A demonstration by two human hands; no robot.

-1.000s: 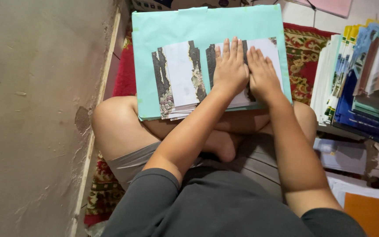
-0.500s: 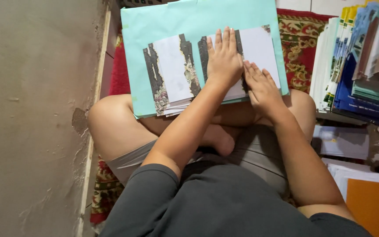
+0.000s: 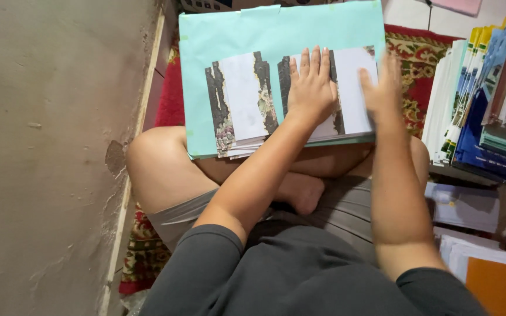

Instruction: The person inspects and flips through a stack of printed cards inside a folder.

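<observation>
Pressing flat on the right-hand stack of printed cards [image 3: 346, 93], the left hand [image 3: 310, 88] lies palm down with its fingers straight and together, gripping nothing; that weight seems meant to keep the loose sheets from sliding. The right hand [image 3: 382, 88] is blurred at the stack's right edge, open, and I cannot tell whether it has hold of a card. A second stack of cards [image 3: 242, 102] sits just beside the first. Both rest on a light turquoise folder [image 3: 276, 32] across the person's crossed legs, serving as a lap board. Stacked booklets [image 3: 487, 99] stand to the right on the patterned red rug [image 3: 408, 64].
</observation>
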